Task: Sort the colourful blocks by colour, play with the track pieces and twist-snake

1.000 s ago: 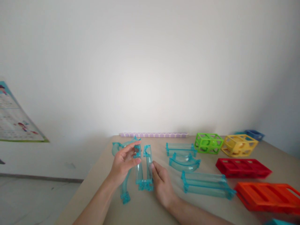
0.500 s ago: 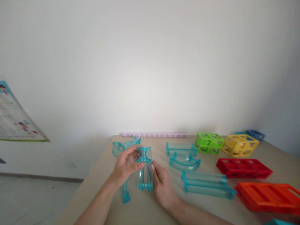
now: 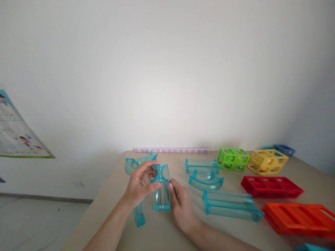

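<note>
My left hand [image 3: 140, 184] pinches a short see-through teal piece [image 3: 160, 173] with curved cutouts between its fingers and thumb. Just below it, a longer teal double-channel track piece [image 3: 161, 200] hangs with its channels side by side. My right hand [image 3: 181, 205] is closed on the right side of that track piece, thumb along its edge. The two pieces meet or overlap at the left thumb; whether they are joined I cannot tell. Behind and below my left hand lie a curved teal piece [image 3: 131, 166] and a narrow teal piece [image 3: 140, 219].
Right of my hands lie a straight teal track [image 3: 202, 166], a curved teal track [image 3: 206, 182] and a longer teal track [image 3: 232, 206]. Farther right are green [image 3: 233, 159] and yellow [image 3: 268, 162] frames, red [image 3: 270, 187] and orange [image 3: 300, 219] blocks. A purple patterned strip [image 3: 171, 150] edges the table's back.
The short teal piece has tilted slightly, its lower left edge shifting left in my left hand. My right hand stays nearly still with the track piece.
</note>
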